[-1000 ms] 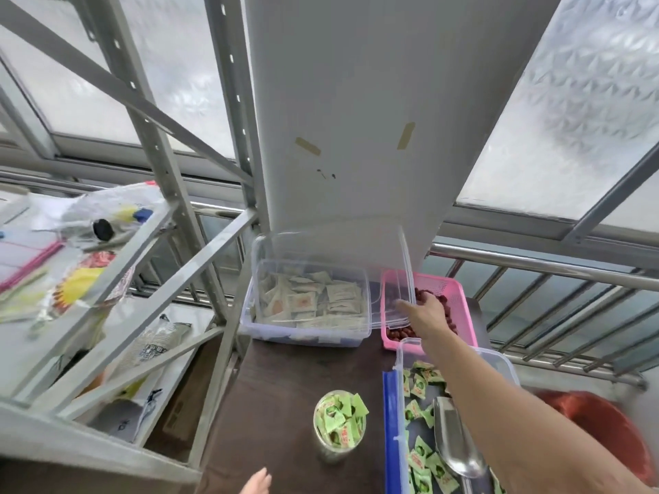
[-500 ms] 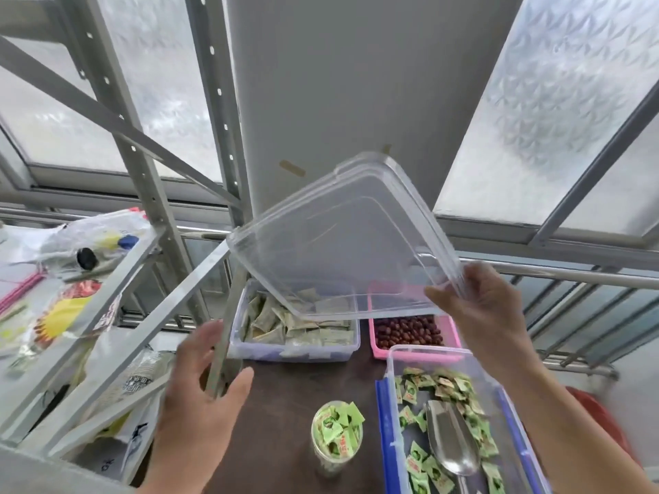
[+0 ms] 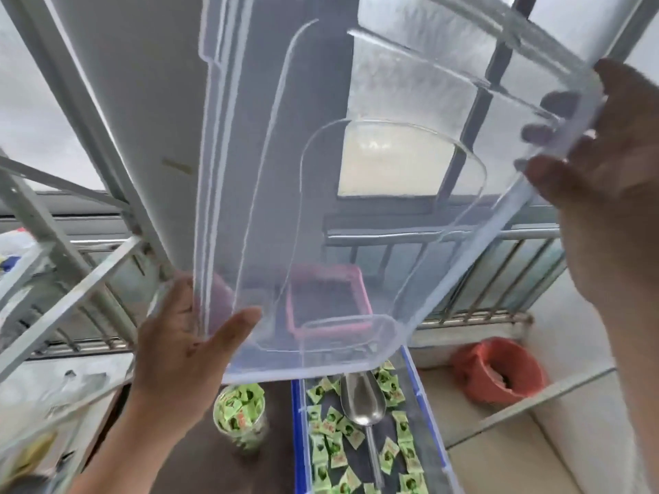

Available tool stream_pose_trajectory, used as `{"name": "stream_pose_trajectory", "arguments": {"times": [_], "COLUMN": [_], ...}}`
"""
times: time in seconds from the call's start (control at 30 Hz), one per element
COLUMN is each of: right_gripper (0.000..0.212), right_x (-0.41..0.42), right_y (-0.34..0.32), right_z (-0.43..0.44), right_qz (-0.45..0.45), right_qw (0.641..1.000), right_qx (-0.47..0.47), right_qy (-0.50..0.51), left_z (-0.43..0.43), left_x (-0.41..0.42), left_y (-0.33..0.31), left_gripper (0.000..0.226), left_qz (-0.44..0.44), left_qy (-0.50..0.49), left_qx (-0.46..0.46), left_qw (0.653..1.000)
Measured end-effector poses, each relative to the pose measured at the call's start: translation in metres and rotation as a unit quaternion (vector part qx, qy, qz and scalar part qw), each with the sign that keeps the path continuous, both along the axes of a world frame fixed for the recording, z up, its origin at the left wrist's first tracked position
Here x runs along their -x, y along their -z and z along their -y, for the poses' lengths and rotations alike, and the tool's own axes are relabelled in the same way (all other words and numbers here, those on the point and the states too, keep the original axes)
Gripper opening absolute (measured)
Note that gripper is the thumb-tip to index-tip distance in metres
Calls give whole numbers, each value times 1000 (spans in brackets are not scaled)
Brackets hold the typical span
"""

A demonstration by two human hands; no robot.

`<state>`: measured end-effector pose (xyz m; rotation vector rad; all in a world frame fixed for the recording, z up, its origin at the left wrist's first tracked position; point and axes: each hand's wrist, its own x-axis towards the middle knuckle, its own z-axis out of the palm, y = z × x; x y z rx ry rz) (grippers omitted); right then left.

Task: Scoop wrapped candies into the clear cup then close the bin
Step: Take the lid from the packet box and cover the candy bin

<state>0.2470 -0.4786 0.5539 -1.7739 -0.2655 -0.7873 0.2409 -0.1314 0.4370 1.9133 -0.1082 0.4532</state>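
A large clear plastic lid fills the upper middle of the view, held up close to the camera. My left hand grips its lower left corner, thumb on the near face. My right hand holds its upper right edge. Below it the open bin, clear with blue side rails, holds several green wrapped candies and a metal scoop lying bowl up. The clear cup stands left of the bin on the dark table, full of green candies.
A pink tray shows blurred through the lid, behind the bin. A grey metal rack stands at left. An orange-red bag lies on the floor to the right. Window railing runs behind.
The lid has risen and come much closer to the camera, tilting steeper. My left hand, free half a second ago, now grips its lower left corner.
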Motion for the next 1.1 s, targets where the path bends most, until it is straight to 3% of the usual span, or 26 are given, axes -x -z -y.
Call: {"name": "stream_pose_trajectory", "arguments": {"times": [0.07, 0.13, 0.23, 0.3, 0.47, 0.53, 0.6, 0.83, 0.97, 1.1], "right_gripper": [76, 65, 67, 61, 59, 59, 60, 63, 64, 66], "right_x": [16, 39, 73, 82, 86, 86, 83, 72, 72, 74], "right_y": [45, 104, 191, 241, 298, 306, 312, 323, 327, 333], "right_z": [9, 13, 6, 6, 13, 11, 6, -4, 1, 3], "right_qz": [-51, -145, -298, -360, -491, -516, -538, -554, -557, -564], "right_qw": [997, 988, 953, 932, 869, 853, 838, 825, 818, 807], "right_qx": [-52, -30, -12, -32, 31, 55, 71, 102, 134, 164], "right_qy": [-26, -31, -49, -19, 56, 54, 52, 46, 49, 53], "left_z": [28, 55, 82, 94, 113, 114, 112, 102, 105, 105], "left_x": [12, 24, 35, 44, 58, 54, 50, 32, 37, 41], "left_y": [10, 26, 84, 122, 183, 203, 212, 248, 247, 254], "left_gripper": [43, 46, 39, 28, 43, 65, 79, 76, 61, 71], "left_qz": [-41, -101, -222, -290, -362, -382, -411, -450, -452, -471], "left_qy": [24, 38, 6, -3, 17, 19, 19, 15, 15, -2], "left_qx": [71, 137, 229, 196, 49, -32, -52, -70, -44, -42], "left_qw": [996, 985, 948, 937, 931, 923, 910, 890, 891, 881]}}
